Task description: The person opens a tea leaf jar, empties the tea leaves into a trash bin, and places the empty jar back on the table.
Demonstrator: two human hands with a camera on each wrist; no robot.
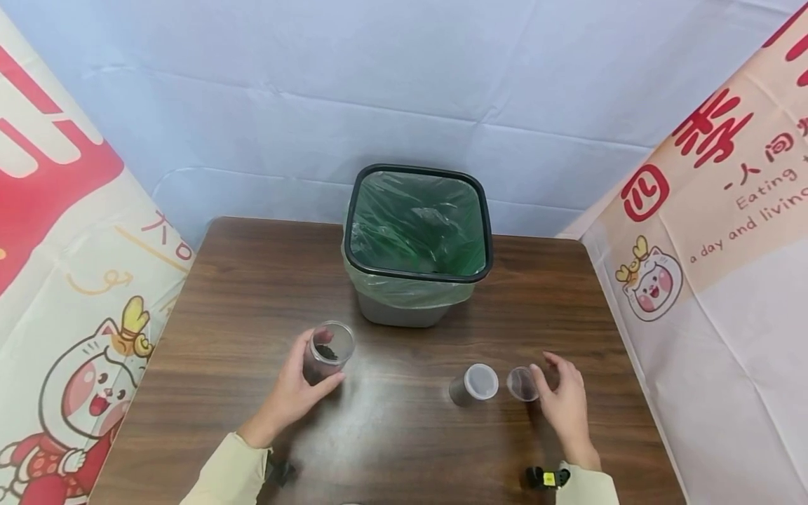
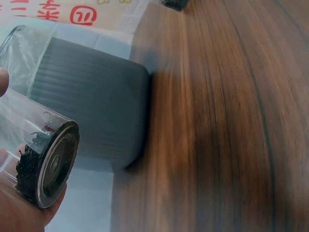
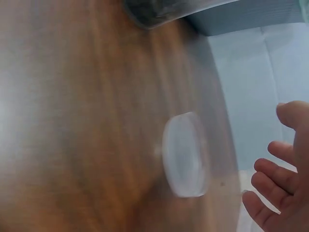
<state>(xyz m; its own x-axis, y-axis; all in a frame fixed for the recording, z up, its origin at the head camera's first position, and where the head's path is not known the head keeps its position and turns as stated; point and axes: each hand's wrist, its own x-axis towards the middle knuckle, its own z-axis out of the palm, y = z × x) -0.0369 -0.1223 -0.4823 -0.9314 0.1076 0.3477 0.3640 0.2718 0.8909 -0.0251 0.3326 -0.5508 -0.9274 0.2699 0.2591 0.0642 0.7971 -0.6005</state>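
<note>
My left hand (image 1: 287,396) grips a clear jar (image 1: 333,345), uncapped and held over the table in front of the bin. Dark dried flakes (image 2: 29,171), looking like tea leaves, lie in the bottom of that jar in the left wrist view. At the right, my right hand (image 1: 564,403) has its fingers spread beside a clear round lid (image 1: 522,384). In the right wrist view a gap shows between the fingers and the lid (image 3: 182,157). A second jar (image 1: 463,393), capped with a whitish lid and dark inside, stands just left of the loose lid.
A grey bin (image 1: 404,315) with a black rim and a green plastic liner (image 1: 416,217) stands at the back middle of the brown wooden table (image 1: 265,280). Printed cloth hangs on the left and right, and plain pale cloth (image 1: 284,126) behind.
</note>
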